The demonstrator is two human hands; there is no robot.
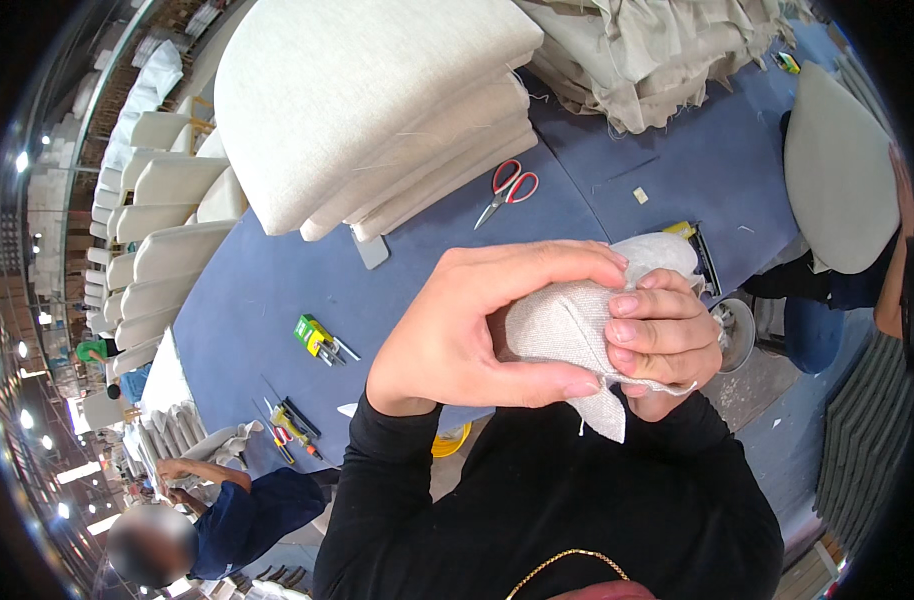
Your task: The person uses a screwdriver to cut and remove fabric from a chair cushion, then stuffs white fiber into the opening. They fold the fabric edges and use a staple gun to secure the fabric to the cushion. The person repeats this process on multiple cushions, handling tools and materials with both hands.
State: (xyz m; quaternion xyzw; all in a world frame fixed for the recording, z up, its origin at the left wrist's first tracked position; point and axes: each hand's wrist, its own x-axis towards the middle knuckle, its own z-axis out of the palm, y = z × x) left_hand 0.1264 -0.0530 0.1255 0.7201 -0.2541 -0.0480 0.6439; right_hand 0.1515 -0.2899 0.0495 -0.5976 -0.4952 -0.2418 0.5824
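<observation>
A piece wrapped in beige woven cloth is held between both my hands in front of my chest. My left hand curves round its left side, thumb below and fingers over the top. On the other side, the bent fingers of my right hand press the cloth against it. A loose corner of the cloth hangs below, with a thread trailing from it. What lies inside the cloth is hidden. Just beyond my right hand, a yellow and black staple gun lies near a whitish wrapped piece.
On the blue table are red-handled scissors, stacked upholstered panels, a cloth pile, a green box and hand tools. A bucket stands at right. Co-workers are at lower left and far right.
</observation>
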